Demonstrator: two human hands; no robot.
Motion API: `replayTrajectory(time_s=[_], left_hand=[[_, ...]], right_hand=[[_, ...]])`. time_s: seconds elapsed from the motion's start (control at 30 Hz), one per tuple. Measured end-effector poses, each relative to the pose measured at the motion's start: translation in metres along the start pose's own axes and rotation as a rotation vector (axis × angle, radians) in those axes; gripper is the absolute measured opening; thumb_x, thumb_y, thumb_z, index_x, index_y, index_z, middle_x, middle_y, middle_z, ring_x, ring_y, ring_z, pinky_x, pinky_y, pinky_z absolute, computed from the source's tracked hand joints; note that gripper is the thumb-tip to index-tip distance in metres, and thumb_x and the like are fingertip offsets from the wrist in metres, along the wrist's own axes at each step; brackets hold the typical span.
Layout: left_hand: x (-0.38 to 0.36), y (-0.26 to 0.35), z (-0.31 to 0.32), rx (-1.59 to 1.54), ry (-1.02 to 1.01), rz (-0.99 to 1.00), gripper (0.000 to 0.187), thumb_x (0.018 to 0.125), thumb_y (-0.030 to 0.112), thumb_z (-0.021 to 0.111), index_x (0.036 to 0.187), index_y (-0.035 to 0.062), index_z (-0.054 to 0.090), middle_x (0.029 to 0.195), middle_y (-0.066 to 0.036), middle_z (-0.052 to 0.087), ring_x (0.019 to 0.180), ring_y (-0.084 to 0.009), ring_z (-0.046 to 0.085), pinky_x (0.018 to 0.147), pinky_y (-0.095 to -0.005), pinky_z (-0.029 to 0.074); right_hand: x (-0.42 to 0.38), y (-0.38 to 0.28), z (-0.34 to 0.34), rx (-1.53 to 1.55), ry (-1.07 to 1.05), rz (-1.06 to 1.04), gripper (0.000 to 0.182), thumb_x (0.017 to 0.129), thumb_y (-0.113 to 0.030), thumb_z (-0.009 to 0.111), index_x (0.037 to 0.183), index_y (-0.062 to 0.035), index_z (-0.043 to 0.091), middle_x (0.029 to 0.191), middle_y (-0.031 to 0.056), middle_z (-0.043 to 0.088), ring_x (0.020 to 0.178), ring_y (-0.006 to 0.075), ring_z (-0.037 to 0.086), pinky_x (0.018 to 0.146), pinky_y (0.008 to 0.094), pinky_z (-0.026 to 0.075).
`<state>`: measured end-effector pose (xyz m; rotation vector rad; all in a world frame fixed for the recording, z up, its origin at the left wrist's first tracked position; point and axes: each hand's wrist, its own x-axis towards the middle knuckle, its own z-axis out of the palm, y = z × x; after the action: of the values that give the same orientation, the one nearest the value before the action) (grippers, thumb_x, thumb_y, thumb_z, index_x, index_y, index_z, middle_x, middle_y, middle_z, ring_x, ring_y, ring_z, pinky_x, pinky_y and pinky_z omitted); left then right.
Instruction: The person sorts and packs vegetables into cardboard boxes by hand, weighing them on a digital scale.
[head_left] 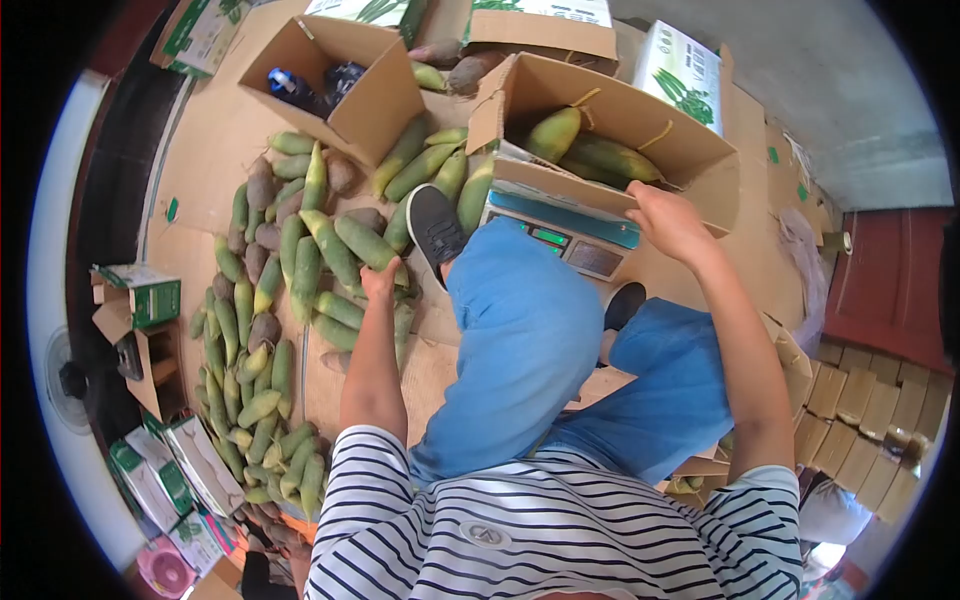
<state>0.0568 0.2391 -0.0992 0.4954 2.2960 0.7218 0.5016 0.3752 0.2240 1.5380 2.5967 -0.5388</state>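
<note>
Cardboard floor (428,340): bare between the radish pile (228,310) and my bent knee, and right of the open carton.
Left hand (380,280): my fingers grasp the near end of one green radish (366,240) at the pile's right edge.
Right hand (672,222): my fingers clasp the open carton (545,182) by its near rim.
Counts: one scale (560,236), below that rim; pile too overlapped to count.
Open carton: at least two radishes (556,134).
Left carton (387,112): dark plastic (343,80).
</note>
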Motion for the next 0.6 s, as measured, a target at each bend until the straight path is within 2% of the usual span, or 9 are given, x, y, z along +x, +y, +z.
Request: replayTrajectory(time_s=[0.03,0.07,0.17,0.23,0.3,0.4,0.5,0.53,0.6], left_hand=[[0.002,-0.005,0.000,-0.042,-0.044,0.013,0.078,0.064,0.040,0.082,0.118,-0.0057,0.050,0.114,-0.019,0.060,0.107,-0.0314,0.058,0.090,-0.0372,0.046],[0.002,-0.010,0.004,-0.127,-0.024,0.030,0.071,0.064,0.038,0.083,0.114,-0.0035,0.054,0.107,-0.016,0.062,0.097,-0.0284,0.061,0.083,-0.0380,0.048],[-0.042,0.014,-0.012,-0.332,-0.196,-0.092,0.051,0.072,0.040,0.076,0.103,0.0016,0.062,0.085,-0.009,0.064,0.072,-0.0198,0.061,0.063,-0.0316,0.048],[-0.066,0.012,-0.031,-0.482,-0.459,-0.243,0.052,0.077,0.044,0.070,0.106,0.0038,0.057,0.083,-0.008,0.061,0.068,-0.0179,0.057,0.059,-0.0303,0.043],[-0.107,0.016,-0.034,-0.743,-0.441,-0.253,0.044,0.084,0.043,0.060,0.102,0.0034,0.056,0.082,-0.008,0.061,0.068,-0.0176,0.057,0.058,-0.0271,0.042],[-0.146,0.022,-0.058,-0.874,-0.634,-0.184,0.035,0.087,0.031,0.059,0.105,0.0019,0.055,0.089,-0.008,0.060,0.073,-0.0174,0.057,0.060,-0.0287,0.044],[-0.177,0.054,-0.084,-0.765,-0.508,0.049,0.031,0.087,0.021,0.059,0.109,0.0006,0.053,0.096,-0.009,0.059,0.079,-0.0184,0.057,0.065,-0.0320,0.048],[-0.193,0.078,-0.091,-0.761,-0.452,0.127,0.034,0.086,0.016,0.059,0.114,-0.0010,0.051,0.099,-0.009,0.058,0.083,-0.0183,0.058,0.072,-0.0344,0.051],[-0.221,0.132,-0.110,-0.653,-0.426,0.372,0.040,0.084,0.015,0.060,0.118,-0.0026,0.048,0.101,-0.010,0.057,0.087,-0.0184,0.058,0.077,-0.0353,0.052]], right_hand=[[0.000,0.001,0.000,-0.003,0.008,-0.001,0.019,0.086,-0.014,0.058,0.092,-0.0008,0.045,0.085,0.0216,0.061,0.086,0.0406,0.058,0.070,0.0487,0.045],[0.000,0.003,0.003,-0.004,0.016,-0.005,0.019,0.086,-0.013,0.058,0.092,-0.0007,0.045,0.085,0.0216,0.060,0.085,0.0405,0.058,0.070,0.0487,0.045],[0.001,0.005,0.003,0.011,0.038,-0.024,0.018,0.085,-0.012,0.058,0.091,-0.0004,0.046,0.083,0.0210,0.061,0.084,0.0402,0.058,0.069,0.0487,0.046],[0.001,0.005,0.004,0.020,0.053,-0.033,0.017,0.085,-0.011,0.058,0.091,-0.0001,0.047,0.083,0.0206,0.061,0.084,0.0400,0.059,0.069,0.0485,0.046],[0.001,0.007,0.005,0.017,0.068,-0.038,0.016,0.084,-0.011,0.058,0.090,0.0004,0.049,0.083,0.0201,0.061,0.084,0.0397,0.059,0.069,0.0482,0.046],[0.001,0.005,0.005,0.008,0.044,0.000,0.014,0.083,-0.009,0.058,0.091,0.0003,0.050,0.083,0.0196,0.062,0.085,0.0386,0.059,0.069,0.0475,0.046],[0.000,0.006,0.009,-0.010,0.035,0.004,0.010,0.085,-0.008,0.053,0.090,-0.0004,0.052,0.084,0.0185,0.063,0.086,0.0368,0.061,0.070,0.0463,0.048],[-0.001,0.006,0.009,0.000,0.042,0.006,0.009,0.086,-0.009,0.051,0.091,-0.0006,0.052,0.085,0.0180,0.063,0.086,0.0362,0.061,0.070,0.0458,0.048],[-0.003,0.006,0.010,0.019,0.055,0.008,0.010,0.088,-0.009,0.047,0.092,-0.0011,0.052,0.086,0.0170,0.063,0.087,0.0351,0.062,0.071,0.0449,0.049]])
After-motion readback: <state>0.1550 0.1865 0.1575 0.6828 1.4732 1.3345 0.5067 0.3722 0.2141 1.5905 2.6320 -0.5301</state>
